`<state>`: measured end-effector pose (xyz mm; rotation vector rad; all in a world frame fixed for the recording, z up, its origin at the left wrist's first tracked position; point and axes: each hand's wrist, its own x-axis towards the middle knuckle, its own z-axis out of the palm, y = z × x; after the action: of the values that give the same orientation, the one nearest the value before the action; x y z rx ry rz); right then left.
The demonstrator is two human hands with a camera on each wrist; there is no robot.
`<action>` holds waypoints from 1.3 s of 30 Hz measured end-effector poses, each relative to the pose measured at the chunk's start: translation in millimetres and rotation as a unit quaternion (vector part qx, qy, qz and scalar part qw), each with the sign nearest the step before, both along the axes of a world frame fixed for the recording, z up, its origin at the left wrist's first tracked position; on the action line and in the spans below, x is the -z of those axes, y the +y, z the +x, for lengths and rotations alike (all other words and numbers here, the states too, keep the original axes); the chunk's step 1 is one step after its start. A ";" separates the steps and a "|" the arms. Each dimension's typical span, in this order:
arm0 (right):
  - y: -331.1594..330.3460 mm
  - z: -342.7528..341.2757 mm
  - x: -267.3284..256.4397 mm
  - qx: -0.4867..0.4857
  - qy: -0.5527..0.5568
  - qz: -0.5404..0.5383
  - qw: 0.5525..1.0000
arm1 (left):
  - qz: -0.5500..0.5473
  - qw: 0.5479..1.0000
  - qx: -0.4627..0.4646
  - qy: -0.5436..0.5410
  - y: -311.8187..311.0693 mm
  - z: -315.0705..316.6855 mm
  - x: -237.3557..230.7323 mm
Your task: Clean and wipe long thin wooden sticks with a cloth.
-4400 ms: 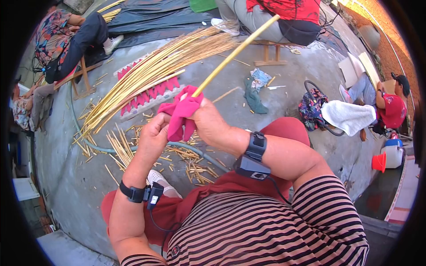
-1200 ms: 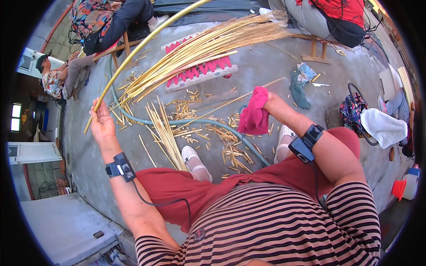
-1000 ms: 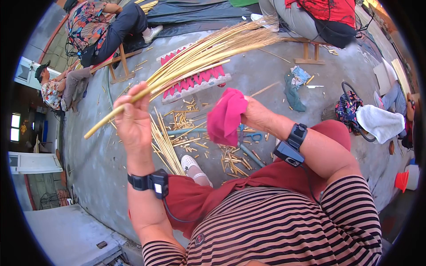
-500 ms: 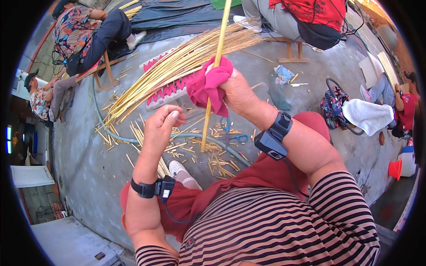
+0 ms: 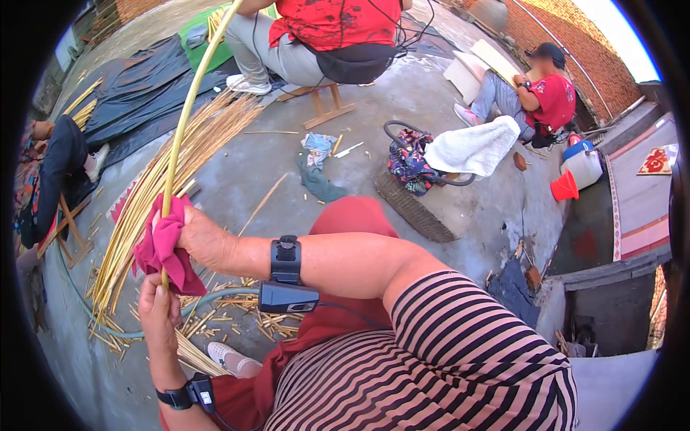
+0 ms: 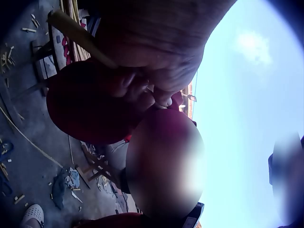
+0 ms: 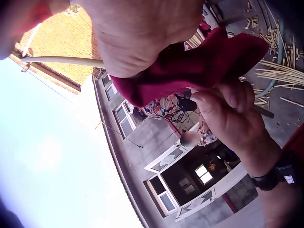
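In the head view a long yellow stalk (image 5: pixel 185 108) rises from the hands toward the top edge. The right hand (image 5: pixel 205 241) grips a crimson cloth (image 5: pixel 162 241) wrapped round the stalk. Just below the cloth, the left hand (image 5: pixel 158 312) pinches the stalk's lower end. The right wrist view shows the left hand (image 7: pixel 230 114) close under the cloth (image 7: pixel 190 71), the stalk's end (image 7: pixel 263 112) poking out past its fingers. In the left wrist view the stalk's cut end (image 6: pixel 71 31) sticks out beside the left hand (image 6: pixel 161 42); the cloth hides part of the fingers.
A pile of stalks with feathery tops (image 5: pixel 154 176) lies left of the hands. Short cut pieces (image 5: pixel 215 323) and a hose (image 5: pixel 215 296) are on the ground near a shoe. A bag (image 5: pixel 410 161) with a white towel (image 5: pixel 478 147) stands right; several people sit around.
The left hand, apart from the stalk half a second ago, now holds its lower end. The right hand still grips cloth and stalk. The head view has swung to the right.
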<state>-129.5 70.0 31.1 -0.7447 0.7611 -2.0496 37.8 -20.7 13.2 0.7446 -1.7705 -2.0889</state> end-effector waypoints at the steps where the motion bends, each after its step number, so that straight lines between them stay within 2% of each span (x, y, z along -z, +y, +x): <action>1: 3.4 -2.5 -8.5 0.015 -0.009 -0.007 1.000 | -0.027 0.999 0.007 -0.016 -3.4 5.2 -2.3; 5: 7.9 -29.3 -5.4 0.054 -0.073 -0.040 0.995 | -0.133 0.988 0.051 -0.064 -33.7 35.5 10.6; 7: 15.4 -40.7 -11.0 0.089 -0.127 -0.020 0.988 | -0.168 0.979 0.064 -0.093 -56.7 58.9 20.2; 14: 23.4 -68.8 5.9 0.159 -0.215 -0.014 0.964 | -0.159 0.967 0.088 -0.177 -111.9 142.0 8.9; 16: 24.3 -83.4 12.6 0.163 -0.194 -0.023 0.967 | -0.164 0.964 0.077 -0.195 -109.0 150.2 -2.6; 18: 27.6 -97.0 13.8 0.211 -0.201 -0.010 0.956 | -0.166 0.961 0.059 -0.212 -111.8 165.0 -5.1; 21: 38.3 -121.9 1.6 0.221 -0.215 -0.038 0.951 | -0.165 0.971 -0.024 -0.171 -126.8 189.4 -4.0; 22: 40.6 -121.8 0.4 0.220 -0.204 -0.040 0.953 | -0.155 0.979 -0.057 -0.122 -125.9 189.9 -0.9; 25: 38.4 -101.9 5.2 0.174 -0.168 -0.007 0.970 | -0.171 0.977 -0.129 -0.014 -111.0 162.5 4.4; 28: 31.1 -56.5 14.1 0.082 -0.142 0.057 0.985 | -0.083 0.990 -0.112 0.015 -79.5 114.0 2.5; 30: 26.7 -26.8 19.4 0.001 -0.112 0.084 0.990 | -0.066 0.990 -0.112 0.045 -49.3 78.4 9.0; 33: 17.6 9.3 34.6 -0.071 0.013 0.116 0.991 | -0.076 0.996 -0.046 -0.004 -5.0 39.5 8.6; 35: 19.4 33.9 13.4 -0.074 0.069 0.143 0.985 | -0.065 0.998 0.002 -0.010 13.9 23.8 19.7; 37: 8.8 38.4 24.3 -0.054 0.174 0.134 0.974 | -0.029 1.000 0.002 -0.004 26.3 14.1 18.4; 39: 7.8 35.1 23.9 -0.064 0.133 0.158 0.976 | -0.010 1.000 0.000 0.012 23.9 10.5 19.1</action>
<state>-94.4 77.8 7.1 -0.8668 1.1293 -1.6783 48.3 3.1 -5.8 0.7109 -1.7760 -2.0695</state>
